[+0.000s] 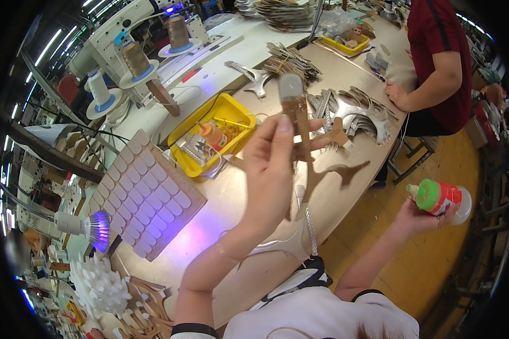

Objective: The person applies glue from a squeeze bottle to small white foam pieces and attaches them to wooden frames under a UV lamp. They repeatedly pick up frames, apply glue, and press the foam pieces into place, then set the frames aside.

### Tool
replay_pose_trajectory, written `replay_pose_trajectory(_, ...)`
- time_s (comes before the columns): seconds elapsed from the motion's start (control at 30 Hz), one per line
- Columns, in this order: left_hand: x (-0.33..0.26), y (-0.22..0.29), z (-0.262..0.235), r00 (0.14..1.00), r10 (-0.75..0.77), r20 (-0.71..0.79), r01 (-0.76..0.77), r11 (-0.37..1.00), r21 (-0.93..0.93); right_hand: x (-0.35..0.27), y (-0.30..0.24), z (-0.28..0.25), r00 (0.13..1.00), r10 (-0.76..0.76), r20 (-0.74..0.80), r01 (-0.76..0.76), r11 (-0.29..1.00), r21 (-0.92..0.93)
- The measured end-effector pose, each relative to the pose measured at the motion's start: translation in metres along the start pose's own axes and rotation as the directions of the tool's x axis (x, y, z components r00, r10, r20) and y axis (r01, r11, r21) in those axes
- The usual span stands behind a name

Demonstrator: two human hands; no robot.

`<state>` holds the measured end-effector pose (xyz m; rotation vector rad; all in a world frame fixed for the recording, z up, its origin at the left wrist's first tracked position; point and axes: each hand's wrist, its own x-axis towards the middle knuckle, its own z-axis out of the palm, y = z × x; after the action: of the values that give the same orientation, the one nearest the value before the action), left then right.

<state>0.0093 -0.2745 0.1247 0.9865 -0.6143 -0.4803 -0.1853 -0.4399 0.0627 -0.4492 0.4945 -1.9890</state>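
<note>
My left hand (274, 169) is raised over the beige worktable (232, 203) and pinches a thin brown-and-silver shoe strap piece (296, 107) upright between thumb and fingers. Its lower end, a silver braided strip (310, 229), hangs down toward my lap. My right hand (421, 217) is held out to the right, off the table over the wooden floor. It grips a small squeeze bottle (441, 198) with a green cap and red label, tilted on its side.
A yellow tray (232, 110) with a small orange bottle sits behind my left hand. A board of several oval pads (144, 195) lies left. Piles of cut strap pieces (356, 110) cover the far table, where another person's hand (396, 93) rests. A white sewing machine (124, 39) stands at the back.
</note>
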Motion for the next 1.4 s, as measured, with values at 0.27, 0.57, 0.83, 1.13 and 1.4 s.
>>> replay_pose_trajectory(0.27, 0.072, -0.155, -0.03, 0.955, -0.103, -0.277, 0.173, 0.954, 0.243, 0.012, 0.01, -0.015, 0.998, 0.02, -0.051, -0.022, 0.998, -0.05)
replay_pose_trajectory(0.57, 0.112, -0.209, -0.1, 0.849, -0.183, -0.495, 0.38, 0.863, 0.333, 0.016, 0.026, -0.028, 0.991, 0.105, -0.088, -0.114, 0.988, -0.102)
replay_pose_trajectory(0.83, 0.09, -0.199, -0.097, 0.944, -0.004, -0.331, 0.216, 0.766, 0.606, 0.01, 0.034, -0.03, 0.992, 0.122, -0.033, -0.125, 0.982, -0.142)
replay_pose_trajectory(1.13, 0.09, -0.211, -0.091, 0.989, -0.106, -0.102, 0.147, 0.724, 0.673, 0.005, 0.033, -0.028, 0.998, 0.067, -0.01, -0.068, 0.986, -0.155)
replay_pose_trajectory(1.4, 0.083, -0.193, -0.084, 0.822, 0.339, 0.458, -0.479, -0.024, 0.878, -0.011, 0.033, -0.02, 0.996, 0.083, 0.014, -0.081, 0.991, -0.11)
